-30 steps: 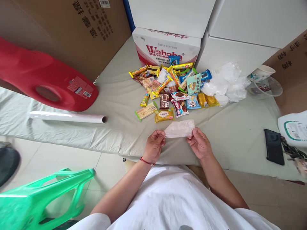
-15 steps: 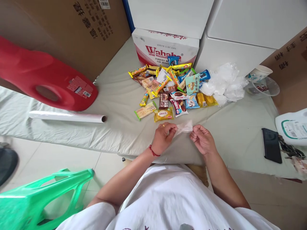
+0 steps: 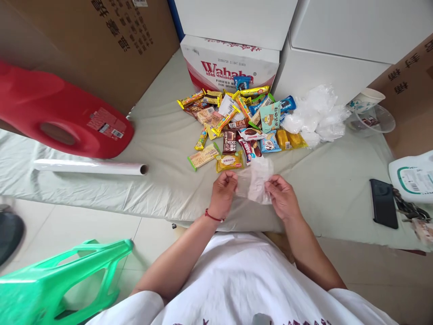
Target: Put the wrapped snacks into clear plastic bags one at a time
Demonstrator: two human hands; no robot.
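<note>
A thin, see-through plastic bag point(image 3: 260, 183) is stretched between my two hands, just above the cloth-covered surface. My left hand point(image 3: 223, 192), with a red cord at its wrist, pinches one side of it. On the opposite side, my right hand point(image 3: 281, 195) grips the bag between thumb and fingers. Right beyond the hands lies a pile of wrapped snacks; nearest are a yellow snack packet point(image 3: 229, 161), a green-edged biscuit packet point(image 3: 204, 156) and a brown cocoa packet point(image 3: 229, 142). Several crumpled clear plastic bags point(image 3: 316, 115) are heaped to the right of the pile.
A Wahaha carton point(image 3: 230, 63) and white boxes stand behind the snacks. To the left are a red jug point(image 3: 67, 113) and a white roll point(image 3: 91, 167). On the right sit a phone point(image 3: 383, 203), a white bottle point(image 3: 414, 178) and a paper cup point(image 3: 367, 99). A green stool point(image 3: 34, 280) stands below.
The plastic bag was bunched narrow between my fingers and is now spread wider and taller. My left hand has shifted a little to the left.
</note>
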